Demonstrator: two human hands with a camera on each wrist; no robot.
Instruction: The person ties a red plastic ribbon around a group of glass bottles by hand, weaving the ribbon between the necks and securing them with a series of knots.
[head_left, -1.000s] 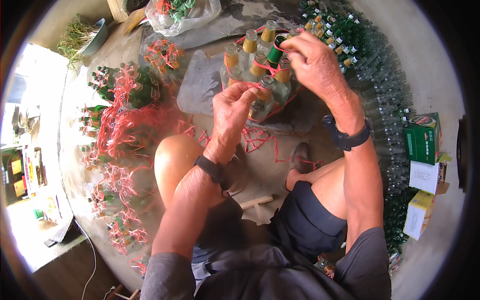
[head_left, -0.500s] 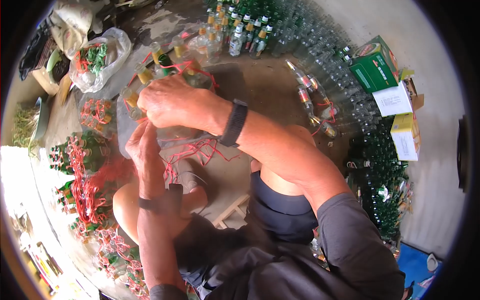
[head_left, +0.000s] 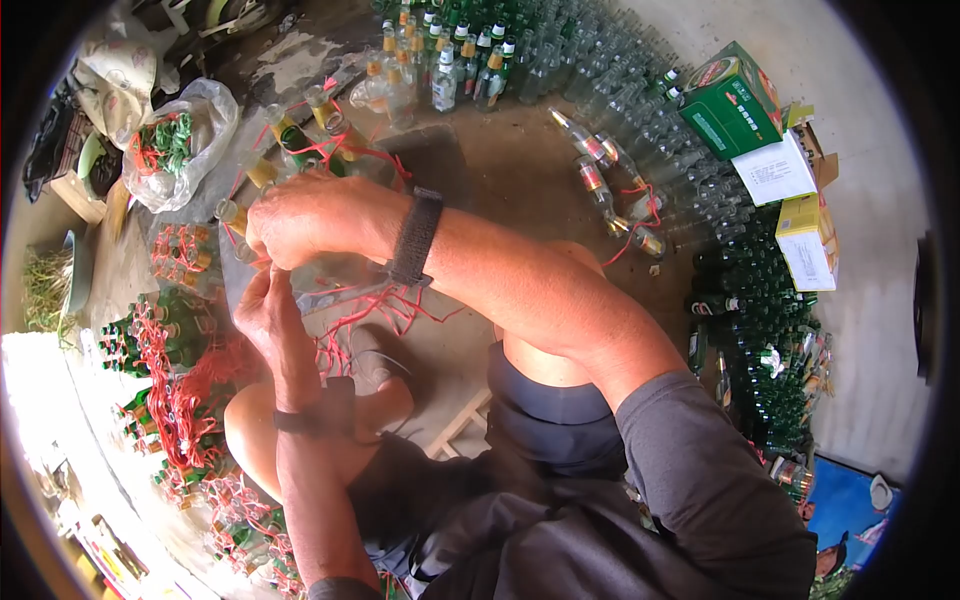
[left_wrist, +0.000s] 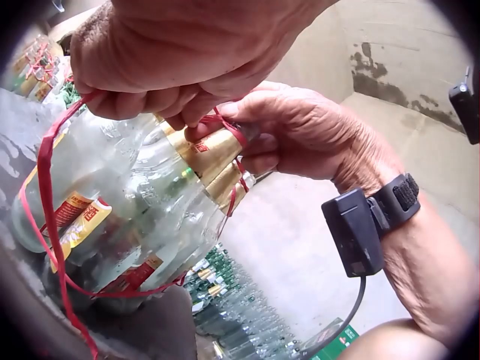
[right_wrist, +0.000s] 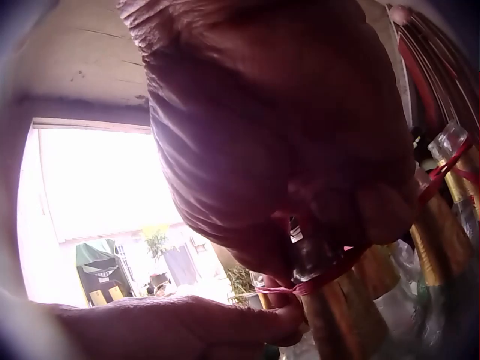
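Note:
A bundle of clear bottles [head_left: 300, 140] with gold foil necks stands on a slab between my knees, bound by a red string [left_wrist: 45, 172]. My right hand [head_left: 300, 215] reaches across over the top of the bundle. In the left wrist view my right hand [left_wrist: 300, 142] pinches the string where it wraps a gold neck [left_wrist: 206, 154]. My left hand [head_left: 262, 305] is just below it, and my left hand [left_wrist: 165, 60] has its fingers curled round the same string. In the right wrist view my right hand [right_wrist: 285, 150] fills the frame above a string-wrapped neck [right_wrist: 337, 315].
Tied bottle bundles [head_left: 165, 340] crowd the floor on the left. A plastic bag [head_left: 180, 130] lies beyond them. Rows of bottles [head_left: 450, 60] line the back and green bottles [head_left: 770, 350] the right wall. Cartons [head_left: 735, 100], loose bottles [head_left: 610, 190] and loose strings [head_left: 370, 310] lie around.
My right hand has crossed from the far right of the bundle to its near left side, above my left hand. The head view has swung to the right.

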